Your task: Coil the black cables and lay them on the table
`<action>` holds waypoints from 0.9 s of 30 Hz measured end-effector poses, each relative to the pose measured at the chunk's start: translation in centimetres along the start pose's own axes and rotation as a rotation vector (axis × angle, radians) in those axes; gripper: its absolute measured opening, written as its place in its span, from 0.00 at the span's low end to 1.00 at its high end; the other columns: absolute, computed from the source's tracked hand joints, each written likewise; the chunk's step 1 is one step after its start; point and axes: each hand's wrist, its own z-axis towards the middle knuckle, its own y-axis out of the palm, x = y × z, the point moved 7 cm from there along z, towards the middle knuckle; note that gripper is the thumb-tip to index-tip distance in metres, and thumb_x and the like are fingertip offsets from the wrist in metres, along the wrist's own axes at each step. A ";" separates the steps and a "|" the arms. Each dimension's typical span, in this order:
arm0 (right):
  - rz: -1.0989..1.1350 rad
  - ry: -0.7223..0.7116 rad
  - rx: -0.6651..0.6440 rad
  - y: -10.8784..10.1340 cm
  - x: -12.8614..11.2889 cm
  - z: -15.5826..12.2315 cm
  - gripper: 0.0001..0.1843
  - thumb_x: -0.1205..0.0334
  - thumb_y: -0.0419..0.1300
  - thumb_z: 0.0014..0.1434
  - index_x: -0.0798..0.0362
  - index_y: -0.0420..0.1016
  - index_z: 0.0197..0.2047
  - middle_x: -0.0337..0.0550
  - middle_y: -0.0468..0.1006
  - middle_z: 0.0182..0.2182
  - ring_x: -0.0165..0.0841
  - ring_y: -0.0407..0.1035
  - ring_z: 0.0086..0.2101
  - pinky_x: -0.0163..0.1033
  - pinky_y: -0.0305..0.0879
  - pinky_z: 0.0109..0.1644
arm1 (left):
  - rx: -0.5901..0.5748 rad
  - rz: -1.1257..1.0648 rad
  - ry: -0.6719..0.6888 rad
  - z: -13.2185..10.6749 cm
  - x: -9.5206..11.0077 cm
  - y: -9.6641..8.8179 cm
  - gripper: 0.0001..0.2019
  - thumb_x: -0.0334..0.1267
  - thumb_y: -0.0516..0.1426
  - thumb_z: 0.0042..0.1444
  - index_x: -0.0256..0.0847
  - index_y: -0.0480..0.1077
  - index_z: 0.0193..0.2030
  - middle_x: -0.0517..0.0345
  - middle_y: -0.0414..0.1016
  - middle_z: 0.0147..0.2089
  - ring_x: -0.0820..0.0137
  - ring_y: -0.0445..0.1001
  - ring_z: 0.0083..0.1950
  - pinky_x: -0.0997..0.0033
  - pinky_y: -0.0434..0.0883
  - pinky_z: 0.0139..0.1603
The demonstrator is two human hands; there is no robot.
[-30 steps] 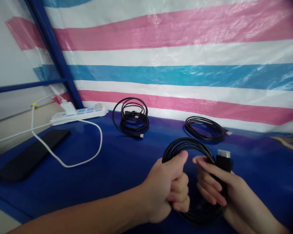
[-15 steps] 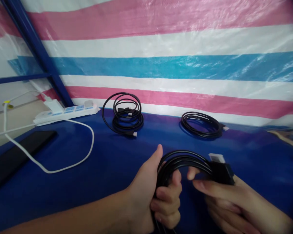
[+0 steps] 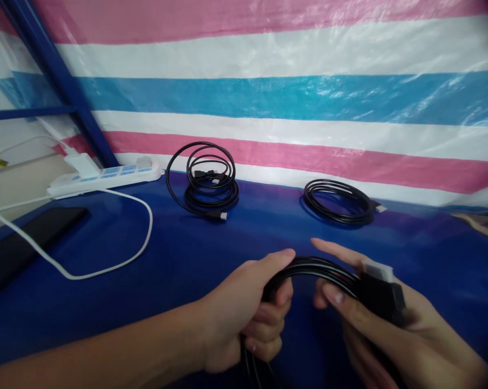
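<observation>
My left hand (image 3: 254, 310) is wrapped round a coiled black cable (image 3: 322, 266) near the front of the table, its thumb lying along the top of the strands. At the right end of the coil, my right hand (image 3: 389, 329) holds the strands beside a black connector (image 3: 381, 297) with a pale tip. The right thumb lies in front and the index finger reaches up behind the cable. The coil's lower strands hang under my left hand and run out of the picture at the bottom.
Farther back on the blue table (image 3: 263, 227) lie a looser black cable coil (image 3: 213, 202) with pale plugs and a neat coil (image 3: 336, 219) to the right. A white power strip (image 3: 126, 174), a white cord (image 3: 150, 216) and a black flat object (image 3: 37, 235) are at left. Striped sheeting (image 3: 268, 97) hangs behind.
My left thumb has come down from upright onto the strands. My right hand and the connector have shifted slightly right, and the right index finger has risen behind the cable. The view has tilted slightly down.
</observation>
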 end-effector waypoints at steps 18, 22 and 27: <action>0.409 -0.154 0.398 -1.0 -2.9 0.0 0.38 0.46 0.68 0.46 0.46 0.65 0.59 0.28 0.53 0.12 0.19 0.46 0.09 0.25 0.47 0.10 | 0.010 -0.389 0.276 0.6 0.5 -0.1 0.24 0.53 0.40 0.64 0.38 0.68 0.36 0.67 0.55 0.16 0.81 0.54 0.14 0.79 0.63 0.18; 0.332 -0.082 0.266 -0.2 -2.3 0.5 0.43 0.49 0.69 0.45 0.45 0.60 0.62 0.29 0.59 0.13 0.23 0.54 0.12 0.26 0.54 0.14 | 0.069 -0.409 0.187 0.5 -0.2 -0.4 0.21 0.53 0.45 0.62 0.40 0.55 0.24 0.71 0.43 0.12 0.82 0.40 0.12 0.83 0.48 0.12; 0.147 -0.192 0.258 -0.9 -3.0 0.4 0.48 0.50 0.71 0.43 0.44 0.55 0.65 0.36 0.74 0.21 0.29 0.65 0.16 0.31 0.60 0.19 | 0.075 -0.342 0.141 0.3 -0.1 -0.4 0.23 0.55 0.47 0.61 0.40 0.52 0.22 0.71 0.43 0.12 0.83 0.38 0.12 0.83 0.44 0.12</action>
